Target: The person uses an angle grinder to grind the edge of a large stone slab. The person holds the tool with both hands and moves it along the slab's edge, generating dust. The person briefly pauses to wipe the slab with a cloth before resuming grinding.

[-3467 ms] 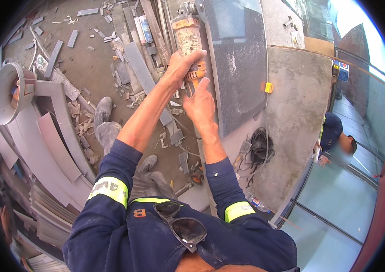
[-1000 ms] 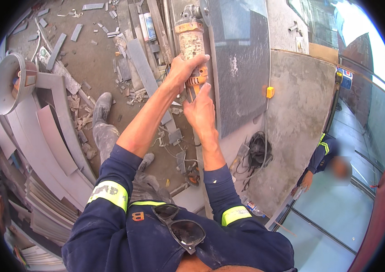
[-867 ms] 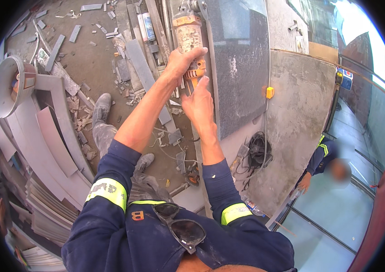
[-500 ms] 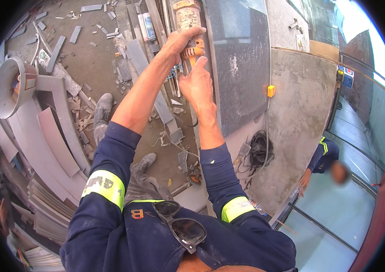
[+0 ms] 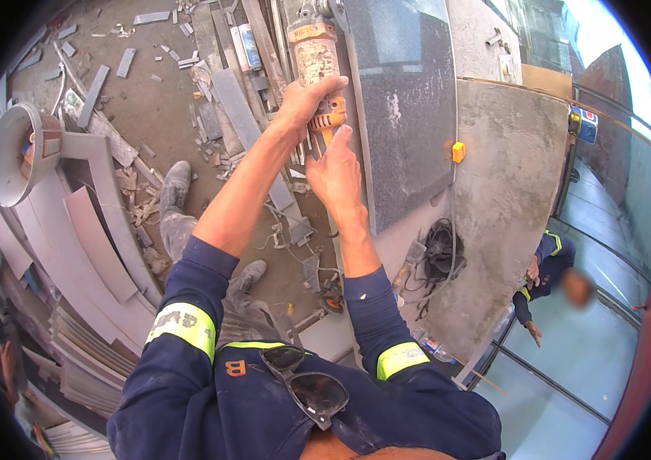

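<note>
On my left: white bucket (image 5: 51,153) beside pale boards (image 5: 100,245); grey offcuts (image 5: 93,96) strewn across the floor (image 5: 145,111). Yellow block (image 5: 458,152), concrete slab (image 5: 505,153)'s left edge; plastic bottle (image 5: 434,346), near corner. Co-worker (image 5: 559,261) beyond right edge.

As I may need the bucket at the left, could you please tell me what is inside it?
Inside the bucket, something orange shows, too small to identify. The near wall hides the rest.
</note>
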`<state>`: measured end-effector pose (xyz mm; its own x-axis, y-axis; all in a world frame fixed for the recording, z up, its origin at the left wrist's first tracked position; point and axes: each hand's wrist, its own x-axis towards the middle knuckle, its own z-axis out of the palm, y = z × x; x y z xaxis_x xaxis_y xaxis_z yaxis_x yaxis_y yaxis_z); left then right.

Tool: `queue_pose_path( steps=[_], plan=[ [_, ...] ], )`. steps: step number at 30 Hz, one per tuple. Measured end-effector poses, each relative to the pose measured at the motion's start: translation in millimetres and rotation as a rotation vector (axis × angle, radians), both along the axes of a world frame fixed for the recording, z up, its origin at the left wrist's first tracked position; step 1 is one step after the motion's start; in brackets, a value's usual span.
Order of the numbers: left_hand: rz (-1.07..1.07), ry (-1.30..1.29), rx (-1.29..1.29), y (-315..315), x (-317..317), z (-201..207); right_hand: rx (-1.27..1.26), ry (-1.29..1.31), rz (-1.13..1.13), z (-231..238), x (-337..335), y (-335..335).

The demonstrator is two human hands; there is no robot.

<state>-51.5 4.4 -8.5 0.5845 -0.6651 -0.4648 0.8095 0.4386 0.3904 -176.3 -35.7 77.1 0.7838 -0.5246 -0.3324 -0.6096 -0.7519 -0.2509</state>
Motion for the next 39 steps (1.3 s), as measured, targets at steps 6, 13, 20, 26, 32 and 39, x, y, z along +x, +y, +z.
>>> queue_pose_path(
  steps=[6,13,20,26,32,39],
  plan=[
    [0.001,-0.01,0.004,-10,43,-8,-0.001,-0.022,0.027,-6,40,-9],
    [-0.008,-0.012,-0.011,-5,36,-5,-0.012,0.001,0.004,0,33,-1],
    [0.016,-0.008,0.01,4,-24,4,-0.021,0.036,-0.029,0,-19,4],
    [0.024,-0.002,0.013,4,-35,8,-0.029,0.063,-0.034,2,-30,2],
    [0.033,-0.015,0.009,2,-47,4,-0.004,0.052,-0.027,5,-40,2],
    [0.023,-0.005,0.011,-6,-23,-7,-0.027,0.055,-0.017,-6,-18,-7]
  ],
)
